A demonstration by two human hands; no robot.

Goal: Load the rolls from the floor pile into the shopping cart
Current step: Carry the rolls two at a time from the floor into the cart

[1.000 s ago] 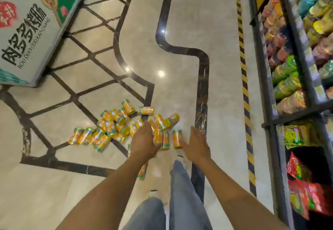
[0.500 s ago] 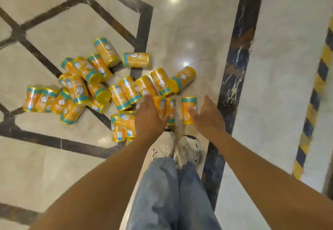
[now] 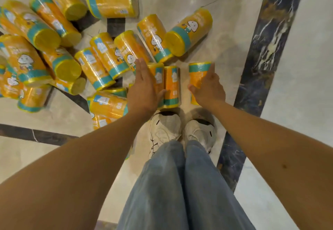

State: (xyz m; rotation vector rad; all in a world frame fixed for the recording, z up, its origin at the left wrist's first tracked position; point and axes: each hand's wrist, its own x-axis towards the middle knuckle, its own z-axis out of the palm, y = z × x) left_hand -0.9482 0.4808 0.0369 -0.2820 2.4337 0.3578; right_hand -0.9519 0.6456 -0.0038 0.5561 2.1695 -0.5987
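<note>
Though heaped loosely on glossy marble floor [image 3: 198, 13] ahead of white sneakers [image 3: 165, 128], cylindrical rolls [image 3: 111, 2] in shiny orange film, teal-banded. Left hand [image 3: 142, 89] flat against two; right hand [image 3: 209, 87] spread, cupping another.

Just beyond the white shoes [image 3: 165, 127], the left hand [image 3: 144, 89] touches paired rolls [image 3: 172, 83]; the right hand [image 3: 209, 87] rests on a lone roll [image 3: 198, 72].

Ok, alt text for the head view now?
Left hand reaches for a side-by-side pair of yellow rolls on the floor, right hand for a single roll, just ahead of white shoes. More rolls lie piled to the left; no cart shows.
</note>
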